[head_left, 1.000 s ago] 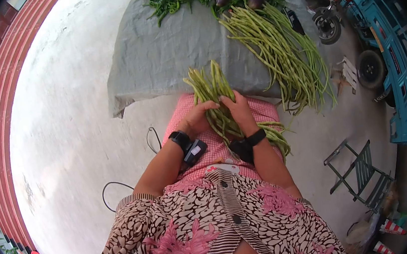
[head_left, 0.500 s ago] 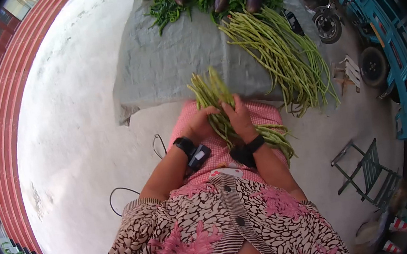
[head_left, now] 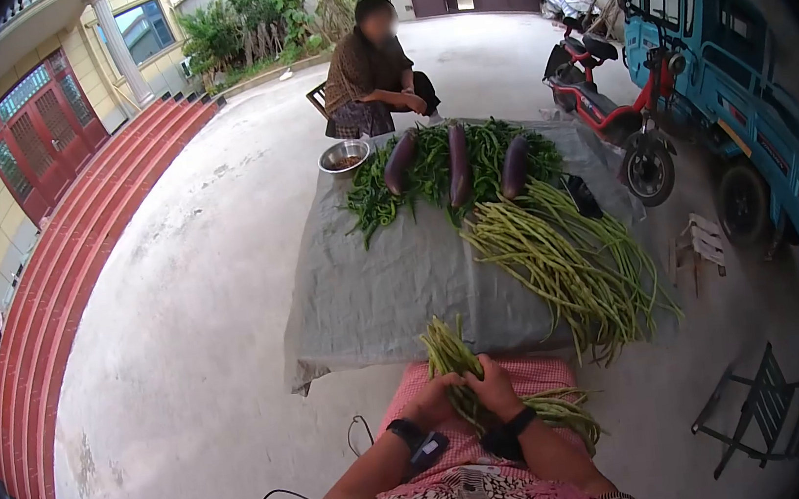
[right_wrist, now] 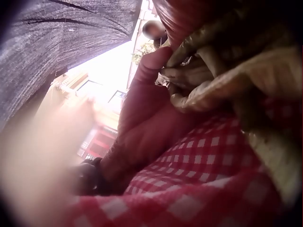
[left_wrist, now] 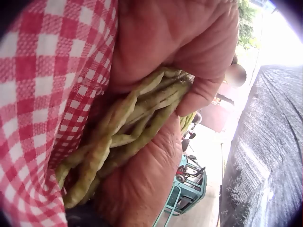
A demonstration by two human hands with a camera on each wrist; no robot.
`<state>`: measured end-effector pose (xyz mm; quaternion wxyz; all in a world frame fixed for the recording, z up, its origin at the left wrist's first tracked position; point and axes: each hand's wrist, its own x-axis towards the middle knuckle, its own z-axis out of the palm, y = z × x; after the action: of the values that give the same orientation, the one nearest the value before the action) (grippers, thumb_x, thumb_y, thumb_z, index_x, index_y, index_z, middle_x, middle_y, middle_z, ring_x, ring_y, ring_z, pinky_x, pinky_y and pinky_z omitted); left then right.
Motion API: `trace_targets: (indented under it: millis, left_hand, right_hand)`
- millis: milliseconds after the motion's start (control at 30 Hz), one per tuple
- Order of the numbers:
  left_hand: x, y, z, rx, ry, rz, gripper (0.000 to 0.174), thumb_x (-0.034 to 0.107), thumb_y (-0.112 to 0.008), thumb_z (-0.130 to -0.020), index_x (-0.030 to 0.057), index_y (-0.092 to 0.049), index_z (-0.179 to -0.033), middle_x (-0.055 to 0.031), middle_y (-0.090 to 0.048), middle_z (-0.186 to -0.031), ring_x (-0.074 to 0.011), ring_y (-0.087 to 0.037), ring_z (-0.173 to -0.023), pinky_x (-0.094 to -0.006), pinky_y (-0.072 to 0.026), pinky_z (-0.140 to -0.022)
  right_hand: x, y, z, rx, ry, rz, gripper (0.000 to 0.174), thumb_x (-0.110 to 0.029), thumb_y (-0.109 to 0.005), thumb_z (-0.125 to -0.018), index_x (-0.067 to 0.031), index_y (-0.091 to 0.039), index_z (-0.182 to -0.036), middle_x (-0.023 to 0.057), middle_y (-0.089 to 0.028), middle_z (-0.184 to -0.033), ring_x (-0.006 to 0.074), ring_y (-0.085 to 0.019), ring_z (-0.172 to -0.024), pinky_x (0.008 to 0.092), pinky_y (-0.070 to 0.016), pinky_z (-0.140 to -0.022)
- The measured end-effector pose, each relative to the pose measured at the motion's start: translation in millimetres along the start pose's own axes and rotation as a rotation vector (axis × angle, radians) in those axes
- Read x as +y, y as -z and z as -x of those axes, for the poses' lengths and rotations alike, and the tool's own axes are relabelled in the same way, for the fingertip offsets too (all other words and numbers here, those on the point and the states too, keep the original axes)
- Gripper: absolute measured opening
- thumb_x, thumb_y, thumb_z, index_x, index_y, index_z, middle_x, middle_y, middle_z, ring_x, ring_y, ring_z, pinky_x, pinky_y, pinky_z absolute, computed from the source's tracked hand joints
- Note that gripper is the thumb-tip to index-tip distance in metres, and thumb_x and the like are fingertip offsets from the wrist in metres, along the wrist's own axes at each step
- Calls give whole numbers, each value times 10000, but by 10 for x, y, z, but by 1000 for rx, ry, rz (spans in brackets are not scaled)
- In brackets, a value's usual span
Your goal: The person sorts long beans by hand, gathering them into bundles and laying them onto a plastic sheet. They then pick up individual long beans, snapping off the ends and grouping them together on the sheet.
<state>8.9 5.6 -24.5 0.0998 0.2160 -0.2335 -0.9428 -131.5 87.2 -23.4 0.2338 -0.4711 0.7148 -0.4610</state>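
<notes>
The person close to me sits with both hands round a bunch of long beans, just above the lap and by the near edge of the table. The left hand has its fingers curled round the bunch, and the right hand grips it too, so the hands touch. The beans are thin, green and bumpy, and some twist like string. More loose beans lie on the lap, over a soft cloth with red and white squares. A black gadget on the left wrist has a pale little label, too small for me to read. The table wears a grey, wrinkly cover. On it sit a big heap of beans, a pile of thin green peppers, three smooth, shiny purple eggplants, and a round metal bowl with little brown bits inside. Across the table another person sits on a chair. To the right stand a red scooter and a blue truck. A dark folding stool with slats stands on the pale, hard ground.
</notes>
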Motion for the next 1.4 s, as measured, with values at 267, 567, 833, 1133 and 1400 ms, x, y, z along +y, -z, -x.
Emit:
trace_targets:
  millis: [267, 567, 833, 1133, 1400]
  left_hand:
    - [124, -364, 159, 18, -11, 63, 400, 73, -586, -812, 20, -555, -1208, -120, -635, -1140, -270, -622, -1016, -397, -488, -940]
    - [51, -114, 15, 12, 21, 21, 485, 62, -580, -808, 16, -489, -1282, -139, -595, -1211, -288, -593, -1090, -412, -470, -979]
    - [64, -165, 38, 2, 55, -31, 455, 87, -562, -832, 14, -491, -1276, -161, -593, -1205, -298, -600, -1079, -429, -470, -977]
    - [87, -332, 76, 4, -10, 9, 568, 89, -546, -851, 94, -399, -1400, -110, -540, -1285, -285, -556, -1135, -439, -444, -996]
    - [49, -186, 20, -65, -9, 23, 683, 84, -526, -857, 165, -291, -1492, -89, -508, -1332, -267, -542, -1159, -430, -431, -1010]
  right_hand:
    - [16, 39, 54, 91, -35, -183, 310, -213, -595, -871, 21, -515, -1058, 227, -629, -928, 367, -636, -867, 422, -486, -767]
    - [3, 87, 6, 26, -223, -377, 450, -273, -696, -850, 9, -511, -1147, 135, -660, -1020, 220, -642, -909, 347, -505, -785]
    - [103, 68, -47, -12, -170, -408, 506, -287, -749, -802, 16, -534, -1146, 133, -646, -1008, 213, -620, -938, 346, -488, -844]
    - [156, 58, -68, -17, -246, -438, 401, -200, -673, -848, 10, -552, -1168, 83, -654, -1006, 166, -621, -882, 304, -499, -805]
    - [27, 164, -55, -131, -251, -888, 289, -137, -645, -871, -19, -573, -1126, 58, -668, -924, 137, -642, -827, 268, -519, -741]
